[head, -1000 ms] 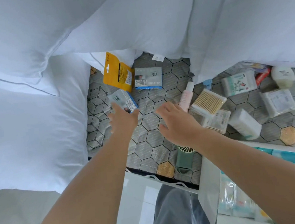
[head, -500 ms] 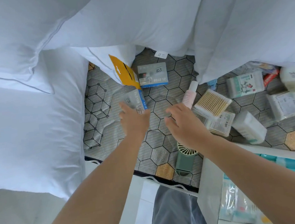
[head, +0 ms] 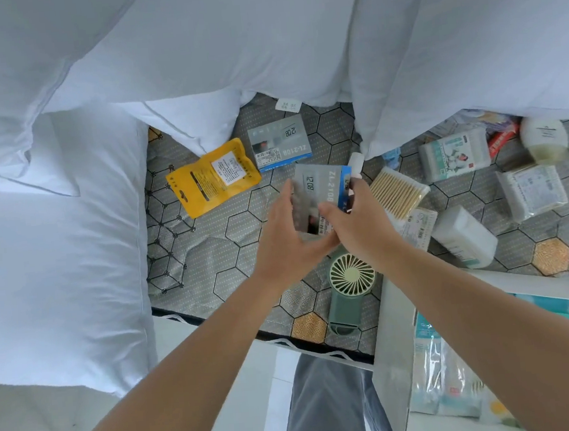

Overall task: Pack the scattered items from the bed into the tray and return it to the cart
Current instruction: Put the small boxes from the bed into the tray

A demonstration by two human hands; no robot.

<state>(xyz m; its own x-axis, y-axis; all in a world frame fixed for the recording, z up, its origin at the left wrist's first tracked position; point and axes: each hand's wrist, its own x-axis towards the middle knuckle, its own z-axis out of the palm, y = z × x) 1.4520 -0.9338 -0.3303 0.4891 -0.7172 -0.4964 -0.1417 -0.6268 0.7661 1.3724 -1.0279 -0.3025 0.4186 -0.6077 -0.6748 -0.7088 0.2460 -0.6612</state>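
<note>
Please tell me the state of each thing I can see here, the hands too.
Held clock box: off the mattress, gripped at both edges.
Left hand: grips its left edge.
Right hand: grips its right edge.
Second clock box: flat on the mattress, untouched.
Yellow pouch: flat on the mattress.
Green fan: lying on the mattress.
Tray: holds some packets.

Bare mattress (head: 211, 256) lies open at centre left. Pillows (head: 56, 252) wall the left and top; boxes (head: 455, 155) crowd the right.

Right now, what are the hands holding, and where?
A grey-and-blue box: the left hand grips its left edge, the right hand its right edge.
</note>
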